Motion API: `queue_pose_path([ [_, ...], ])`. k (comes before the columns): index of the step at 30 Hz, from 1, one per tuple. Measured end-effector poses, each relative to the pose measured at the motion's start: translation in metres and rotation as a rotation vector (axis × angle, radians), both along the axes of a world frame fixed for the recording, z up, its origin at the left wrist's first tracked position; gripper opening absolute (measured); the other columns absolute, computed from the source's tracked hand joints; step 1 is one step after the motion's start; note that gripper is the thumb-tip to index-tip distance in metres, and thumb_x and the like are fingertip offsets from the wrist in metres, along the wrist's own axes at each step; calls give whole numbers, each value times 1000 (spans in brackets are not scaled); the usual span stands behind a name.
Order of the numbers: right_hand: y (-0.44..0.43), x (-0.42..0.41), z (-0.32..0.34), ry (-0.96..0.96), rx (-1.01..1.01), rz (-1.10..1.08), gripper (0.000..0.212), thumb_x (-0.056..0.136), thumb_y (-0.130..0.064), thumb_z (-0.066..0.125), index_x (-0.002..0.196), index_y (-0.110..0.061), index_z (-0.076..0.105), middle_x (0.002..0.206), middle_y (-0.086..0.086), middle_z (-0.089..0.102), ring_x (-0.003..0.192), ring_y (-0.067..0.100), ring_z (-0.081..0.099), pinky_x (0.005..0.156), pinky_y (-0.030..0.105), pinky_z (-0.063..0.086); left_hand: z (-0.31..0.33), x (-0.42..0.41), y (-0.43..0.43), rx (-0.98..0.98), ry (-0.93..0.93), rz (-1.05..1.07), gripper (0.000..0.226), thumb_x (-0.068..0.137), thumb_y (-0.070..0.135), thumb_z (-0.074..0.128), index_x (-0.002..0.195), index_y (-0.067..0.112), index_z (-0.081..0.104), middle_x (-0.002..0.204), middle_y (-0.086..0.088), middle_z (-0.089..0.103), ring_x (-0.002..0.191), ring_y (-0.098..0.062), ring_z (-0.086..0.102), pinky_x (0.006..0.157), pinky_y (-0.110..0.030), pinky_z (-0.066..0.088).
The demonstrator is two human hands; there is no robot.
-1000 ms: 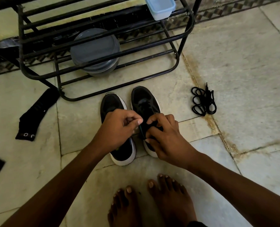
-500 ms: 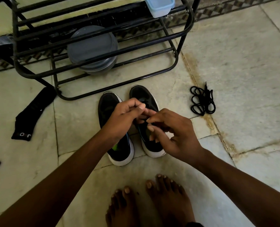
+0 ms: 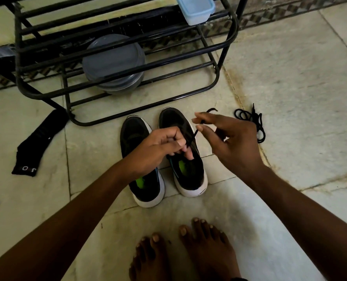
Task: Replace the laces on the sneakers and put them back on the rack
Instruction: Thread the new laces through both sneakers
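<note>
Black cord lace (image 3: pixel 193 136) runs taut from the black, white-soled sneaker (image 3: pixel 174 120) at frame centre; the left hand (image 3: pixel 158 148) curls its fingers (image 3: pixel 180 142) round it at the eyelets, and the right hand (image 3: pixel 233 142) pinches its tip. Better to pull straight and steadily.

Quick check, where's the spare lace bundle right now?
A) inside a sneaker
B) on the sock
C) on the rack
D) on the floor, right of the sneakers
D: the lace bundle lies on the floor right of the sneakers, apart from them.
</note>
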State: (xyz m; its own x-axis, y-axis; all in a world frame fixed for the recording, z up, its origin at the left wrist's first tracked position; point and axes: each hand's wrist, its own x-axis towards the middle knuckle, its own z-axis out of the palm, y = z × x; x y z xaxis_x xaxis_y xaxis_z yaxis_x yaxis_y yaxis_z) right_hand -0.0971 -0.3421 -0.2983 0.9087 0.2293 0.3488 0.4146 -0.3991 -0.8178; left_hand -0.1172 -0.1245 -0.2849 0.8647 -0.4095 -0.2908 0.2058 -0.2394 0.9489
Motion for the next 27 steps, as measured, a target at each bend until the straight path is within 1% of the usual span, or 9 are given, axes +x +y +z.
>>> queue_pose_path([
  [4, -7, 8, -17, 146, -18, -64, 23, 94, -25, 74, 115, -17, 78, 103, -12, 77, 52, 14, 64, 58, 42, 57, -2, -6, -2, 66, -86, 3, 10, 97, 8, 66, 91, 2, 70, 92, -10, 71, 87, -18, 70, 81, -29, 55],
  [7, -11, 5, -24, 237, -10, -43, 17, 91, -22, 77, 107, -15, 80, 98, -12, 78, 52, 15, 67, 60, 41, 57, -7, -11, -6, 293, -256, 30, 5, 88, 13, 79, 85, 9, 78, 90, 0, 64, 73, -1, 61, 67, -10, 44],
  [10, -13, 1, -26, 261, 18, -20, 14, 90, -21, 78, 102, -14, 80, 94, -10, 78, 55, 16, 69, 60, 38, 57, -13, -13, -7, 451, -361, 98, 9, 82, 12, 84, 77, 10, 77, 90, 4, 60, 72, 1, 57, 61, -7, 42],
  [13, -13, -1, -28, 255, 44, -11, 12, 90, -18, 78, 102, -16, 80, 91, -11, 77, 58, 16, 69, 59, 27, 54, -16, -12, -10, 547, -423, 132, 22, 81, 8, 81, 69, 10, 63, 90, 3, 61, 75, -4, 59, 63, -15, 48],
  [16, -11, -5, -31, 279, 48, -25, 13, 89, -15, 79, 102, -15, 81, 90, -11, 78, 59, 16, 69, 61, 18, 50, -15, -10, -13, 605, -380, 171, 25, 85, 3, 70, 82, 16, 49, 79, 1, 62, 67, -11, 60, 61, -33, 53],
  [18, -10, -7, -33, 281, 47, -26, 13, 89, -14, 79, 101, -14, 81, 92, -11, 78, 59, 16, 69, 59, 20, 51, -16, -9, -13, 580, -301, 182, 29, 87, 3, 70, 90, 20, 46, 76, -2, 62, 61, -16, 66, 58, -36, 57],
  [21, -12, -9, -37, 264, 27, -21, 13, 89, -15, 79, 102, -15, 81, 92, -12, 77, 60, 16, 69, 59, 25, 53, -17, -8, -12, 407, -152, 267, 24, 90, 0, 71, 92, 15, 53, 83, -9, 70, 65, -16, 75, 65, -41, 64],
  [24, -16, -10, -39, 250, 18, -17, 12, 89, -14, 79, 100, -18, 81, 86, -15, 76, 59, 17, 67, 58, 28, 53, -15, -5, -8, 169, -52, 340, 14, 88, -5, 74, 92, 0, 61, 86, -17, 73, 77, -25, 78, 73, -40, 64],
  [27, -19, -12, -38, 262, 25, -25, 17, 89, -13, 79, 98, -27, 79, 85, -16, 75, 58, 17, 67, 57, 24, 50, -14, -5, -1, 118, -95, 282, 20, 86, -14, 68, 101, 0, 72, 102, -12, 76, 97, -22, 77, 88, -40, 61],
])
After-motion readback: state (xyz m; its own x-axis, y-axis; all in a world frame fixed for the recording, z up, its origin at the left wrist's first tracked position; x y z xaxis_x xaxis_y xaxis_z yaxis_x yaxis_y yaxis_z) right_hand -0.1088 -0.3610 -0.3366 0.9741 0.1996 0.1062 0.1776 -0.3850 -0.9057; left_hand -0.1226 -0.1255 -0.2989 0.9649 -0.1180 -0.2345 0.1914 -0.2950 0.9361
